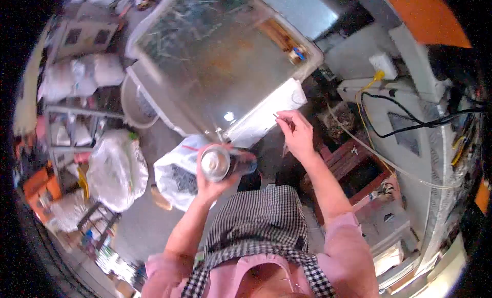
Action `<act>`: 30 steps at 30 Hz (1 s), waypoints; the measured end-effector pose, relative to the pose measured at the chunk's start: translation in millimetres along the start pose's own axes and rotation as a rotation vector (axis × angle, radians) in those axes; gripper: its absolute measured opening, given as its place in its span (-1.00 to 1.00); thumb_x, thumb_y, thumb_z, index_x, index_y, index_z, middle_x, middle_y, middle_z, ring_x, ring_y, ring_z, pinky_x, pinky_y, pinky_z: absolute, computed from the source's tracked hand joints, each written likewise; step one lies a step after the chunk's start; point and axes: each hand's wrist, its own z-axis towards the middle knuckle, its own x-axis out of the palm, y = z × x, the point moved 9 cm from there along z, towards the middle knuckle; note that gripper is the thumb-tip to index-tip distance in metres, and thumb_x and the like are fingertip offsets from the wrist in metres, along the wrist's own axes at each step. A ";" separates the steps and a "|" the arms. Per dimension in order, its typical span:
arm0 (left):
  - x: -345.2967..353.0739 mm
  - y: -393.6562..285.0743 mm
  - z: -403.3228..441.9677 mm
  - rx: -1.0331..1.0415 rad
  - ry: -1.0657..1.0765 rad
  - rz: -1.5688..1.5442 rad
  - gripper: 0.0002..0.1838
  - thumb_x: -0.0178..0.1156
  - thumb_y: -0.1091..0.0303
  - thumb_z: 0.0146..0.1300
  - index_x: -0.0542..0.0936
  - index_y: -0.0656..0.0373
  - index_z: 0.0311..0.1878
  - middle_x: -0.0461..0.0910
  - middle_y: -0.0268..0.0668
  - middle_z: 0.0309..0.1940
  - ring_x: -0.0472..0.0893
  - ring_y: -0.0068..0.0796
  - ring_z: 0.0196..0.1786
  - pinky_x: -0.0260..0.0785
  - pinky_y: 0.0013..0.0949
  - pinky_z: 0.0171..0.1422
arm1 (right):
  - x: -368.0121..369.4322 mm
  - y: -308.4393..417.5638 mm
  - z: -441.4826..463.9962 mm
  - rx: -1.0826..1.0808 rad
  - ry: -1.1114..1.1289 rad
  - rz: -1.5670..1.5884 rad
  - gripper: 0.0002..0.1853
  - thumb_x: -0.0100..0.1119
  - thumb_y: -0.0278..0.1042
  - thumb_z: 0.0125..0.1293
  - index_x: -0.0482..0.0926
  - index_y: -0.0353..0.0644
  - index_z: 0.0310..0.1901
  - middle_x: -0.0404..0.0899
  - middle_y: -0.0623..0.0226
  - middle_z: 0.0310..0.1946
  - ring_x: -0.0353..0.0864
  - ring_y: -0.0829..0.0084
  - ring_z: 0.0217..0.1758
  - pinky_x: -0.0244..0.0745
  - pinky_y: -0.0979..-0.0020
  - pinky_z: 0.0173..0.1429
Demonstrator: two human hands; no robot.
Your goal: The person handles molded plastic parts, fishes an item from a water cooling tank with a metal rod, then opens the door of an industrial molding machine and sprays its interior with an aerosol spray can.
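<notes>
A bottle-like container with a round, pale metallic top point(215, 163) is held in my left hand point(205, 187), whose fingers wrap round it, over the near corner of the large worktop point(210, 67). My right hand point(296, 130) is raised beside the worktop's white front edge point(266, 113), thumb and fingertips pinched together. A tiny dark thing shows at those fingertips, too small to name. Beneath my left hand stands a white plastic bag point(177, 175) with dark contents.
Left of the worktop are a round bin point(138, 103), a clear plastic bag point(117, 167) and a metal rack point(84, 112). A reddish open box point(359, 170) stands at right, near black cables point(410, 124) and a yellow plug point(379, 75). A blue-handled item point(297, 54) lies on the worktop.
</notes>
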 end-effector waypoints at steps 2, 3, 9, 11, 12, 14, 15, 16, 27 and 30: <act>-5.7 -42.4 -6.4 -0.098 -0.042 -0.055 -0.21 0.39 0.47 -0.30 0.25 0.21 0.10 0.51 -0.20 -0.04 0.47 -0.36 0.07 0.28 -0.28 0.21 | -7.5 102.9 3.2 -0.286 0.074 0.028 -0.83 0.22 -0.56 0.11 0.59 -0.13 -0.24 0.56 0.27 -0.37 0.57 0.31 -0.37 0.50 0.36 -0.29; -7.9 -70.4 -8.4 -0.012 -0.043 -0.109 -0.21 0.39 0.48 -0.32 0.26 0.21 0.09 0.51 -0.20 -0.05 0.48 -0.36 0.07 0.29 -0.29 0.20 | -9.3 146.4 -1.1 -0.398 0.132 0.017 -0.83 0.24 -0.55 0.07 0.60 -0.13 -0.26 0.56 0.28 -0.36 0.57 0.32 -0.35 0.50 0.36 -0.29; -33.0 -182.8 -40.1 0.184 0.004 -0.360 -0.19 0.41 0.42 -0.39 0.27 0.22 0.07 0.51 -0.19 -0.07 0.51 -0.33 0.04 0.31 -0.29 0.21 | -16.9 331.6 -40.3 -0.898 0.284 -0.109 -0.76 0.27 -0.51 -0.09 0.56 -0.12 -0.30 0.51 0.37 -0.41 0.56 0.35 -0.35 0.51 0.36 -0.32; -45.2 -206.0 -56.3 0.211 -0.005 -0.443 -0.18 0.43 0.40 -0.39 0.27 0.21 0.07 0.51 -0.19 -0.07 0.51 -0.33 0.04 0.32 -0.29 0.21 | -13.4 362.7 -52.8 -0.955 0.300 -0.123 -0.76 0.27 -0.51 -0.10 0.56 -0.12 -0.30 0.51 0.37 -0.41 0.56 0.35 -0.35 0.51 0.36 -0.32; -49.3 -214.4 -62.7 0.215 0.000 -0.527 -0.17 0.45 0.38 -0.39 0.28 0.21 0.07 0.51 -0.19 -0.08 0.51 -0.33 0.04 0.32 -0.29 0.20 | -11.2 375.8 -59.3 -0.987 0.314 -0.137 -0.75 0.27 -0.50 -0.10 0.55 -0.12 -0.30 0.51 0.37 -0.41 0.57 0.35 -0.35 0.51 0.37 -0.33; -58.2 -222.4 -71.8 0.279 0.015 -0.591 -0.15 0.47 0.37 -0.40 0.28 0.21 0.08 0.50 -0.19 -0.07 0.52 -0.35 0.03 0.33 -0.30 0.20 | -8.9 398.8 -67.8 -1.020 0.322 -0.171 -0.76 0.26 -0.49 -0.08 0.55 -0.12 -0.30 0.51 0.36 -0.41 0.57 0.35 -0.34 0.51 0.37 -0.33; -60.9 -228.1 -77.0 0.299 0.044 -0.603 -0.14 0.48 0.37 -0.41 0.28 0.21 0.08 0.50 -0.19 -0.06 0.52 -0.35 0.03 0.33 -0.30 0.20 | -7.7 409.2 -72.0 -1.048 0.323 -0.169 -0.77 0.25 -0.48 -0.08 0.55 -0.12 -0.30 0.51 0.36 -0.41 0.57 0.35 -0.34 0.51 0.38 -0.33; -61.5 -233.3 -82.2 0.316 0.074 -0.616 -0.13 0.48 0.37 -0.42 0.29 0.21 0.09 0.49 -0.20 -0.06 0.52 -0.35 0.03 0.34 -0.30 0.20 | -7.3 416.5 -76.6 -1.072 0.324 -0.167 -0.77 0.25 -0.47 -0.08 0.55 -0.13 -0.29 0.51 0.36 -0.40 0.57 0.34 -0.34 0.50 0.38 -0.33; -85.0 -281.2 -126.6 0.488 0.069 -0.338 -0.17 0.44 0.32 -0.40 0.32 0.21 0.08 0.48 -0.21 -0.06 0.51 -0.38 0.02 0.33 -0.28 0.19 | -14.9 481.5 -122.5 -1.243 0.310 -0.210 -0.73 0.25 -0.46 -0.10 0.55 -0.11 -0.26 0.51 0.36 -0.37 0.57 0.35 -0.32 0.51 0.39 -0.34; -88.3 -288.0 -138.1 0.532 0.104 -0.322 -0.17 0.44 0.28 -0.42 0.37 0.23 0.08 0.43 -0.29 -0.04 0.48 -0.46 0.03 0.30 -0.35 0.18 | -13.5 499.5 -135.3 -1.289 0.321 -0.233 -0.75 0.22 -0.44 -0.07 0.55 -0.11 -0.26 0.50 0.37 -0.37 0.57 0.35 -0.33 0.51 0.39 -0.34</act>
